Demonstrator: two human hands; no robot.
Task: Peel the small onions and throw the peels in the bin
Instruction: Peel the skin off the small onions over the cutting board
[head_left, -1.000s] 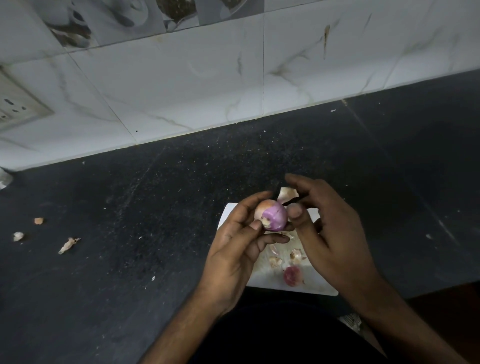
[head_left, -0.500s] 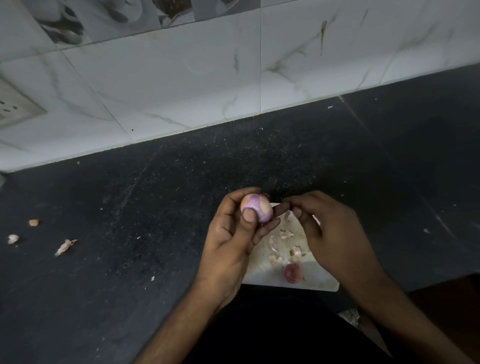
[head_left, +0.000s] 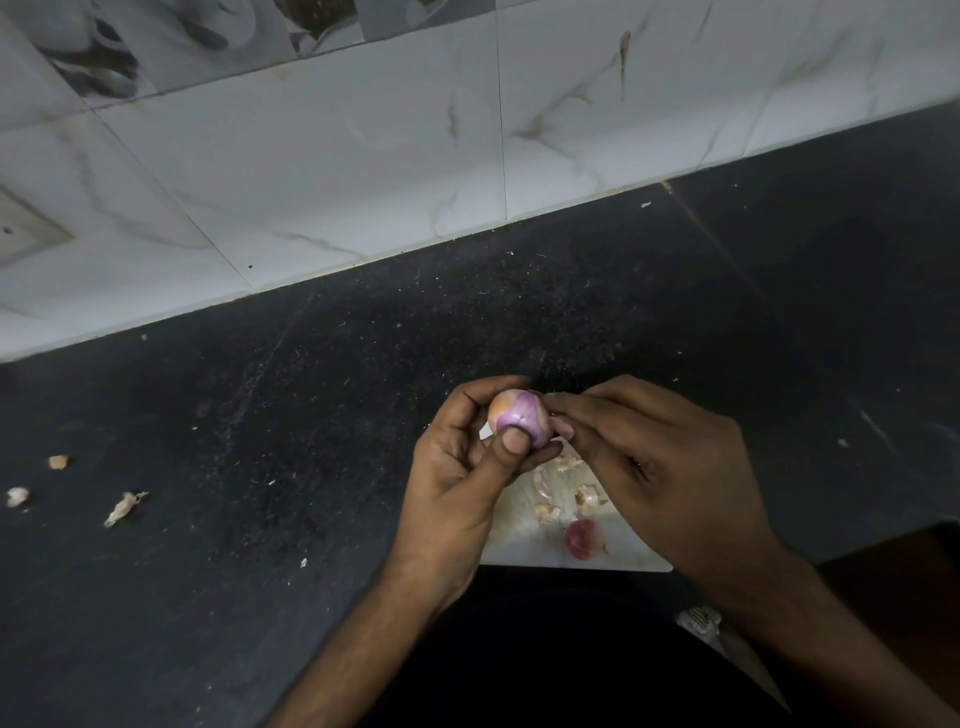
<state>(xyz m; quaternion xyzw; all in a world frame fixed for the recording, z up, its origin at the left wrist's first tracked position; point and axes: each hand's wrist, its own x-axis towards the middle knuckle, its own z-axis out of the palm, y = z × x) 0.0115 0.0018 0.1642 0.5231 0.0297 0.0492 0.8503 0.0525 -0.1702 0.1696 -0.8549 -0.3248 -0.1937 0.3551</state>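
Observation:
My left hand (head_left: 457, 478) grips a small purple onion (head_left: 519, 415) between thumb and fingers, above the far end of a white cutting board (head_left: 524, 540). A patch of tan skin still clings to the onion's upper left. My right hand (head_left: 660, 467) pinches at the onion's right side with its fingertips. On the board lie several pale peel scraps (head_left: 556, 488) and a small reddish onion piece (head_left: 584, 538). No bin is in view.
The board sits at the near edge of a dark speckled counter (head_left: 363, 389). Three loose peel bits (head_left: 122, 506) lie on the counter at the far left. A marbled tile wall (head_left: 363, 156) rises behind. A white scrap (head_left: 698, 621) shows below the board.
My right hand dropped the peel it had pulled off and came back to the onion's right side. My left hand turned the onion, showing more purple flesh.

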